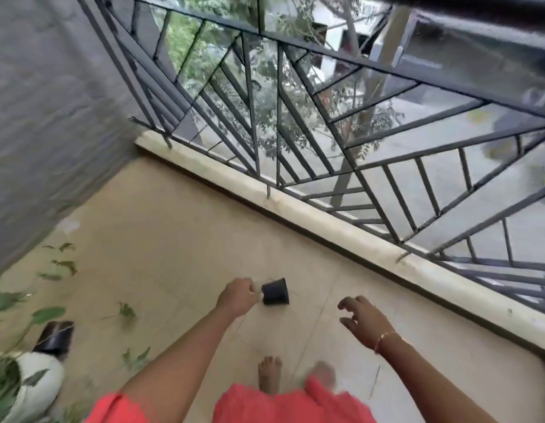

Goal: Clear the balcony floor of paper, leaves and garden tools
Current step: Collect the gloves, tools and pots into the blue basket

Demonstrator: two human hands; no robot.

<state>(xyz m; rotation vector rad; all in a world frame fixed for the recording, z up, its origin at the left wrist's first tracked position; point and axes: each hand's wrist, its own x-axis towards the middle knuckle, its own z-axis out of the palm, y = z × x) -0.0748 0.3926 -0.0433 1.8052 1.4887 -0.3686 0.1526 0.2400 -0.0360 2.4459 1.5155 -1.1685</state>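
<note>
My left hand (239,296) is closed on the rim of a small black plastic pot (275,292), held above the beige balcony floor (179,227). To its right, my right hand (361,320) hovers with its fingers spread and nothing in it. Green leaves (65,265) lie scattered on the floor at the left, one small sprig (124,310) nearer the middle. A second black pot (54,337) lies tipped on the floor at the far left.
A white planter (36,380) with greenery stands at the bottom left. A dark metal railing (295,123) on a low pale curb (326,221) runs diagonally across. A grey wall (45,117) closes the left side. My bare feet (269,374) stand below the hands.
</note>
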